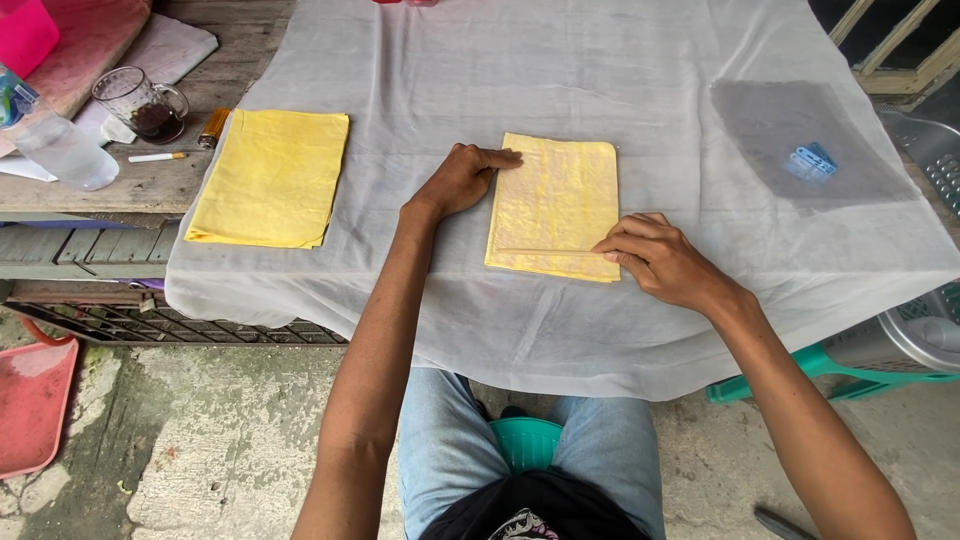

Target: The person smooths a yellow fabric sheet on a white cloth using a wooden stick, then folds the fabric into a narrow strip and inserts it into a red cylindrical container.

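Note:
A stack of yellow sheets point(555, 200) lies in the middle of a table under a thin white cloth point(560, 70). My left hand point(460, 180) rests at the stack's upper left corner, index finger stretched onto the top sheet. My right hand point(655, 258) pinches one end of a thin wooden stick point(545, 251) that lies across the stack near its front edge. A second stack of yellow sheets point(270, 178) sits further left on the cloth, untouched.
A glass mug of dark drink point(145, 105), a plastic bottle point(55, 145), a cigarette point(155, 157) and a lighter point(212, 128) are on the wooden bench at left. A blue object point(812, 160) shows under a grey patch on the right. A red tray point(30, 400) lies on the floor.

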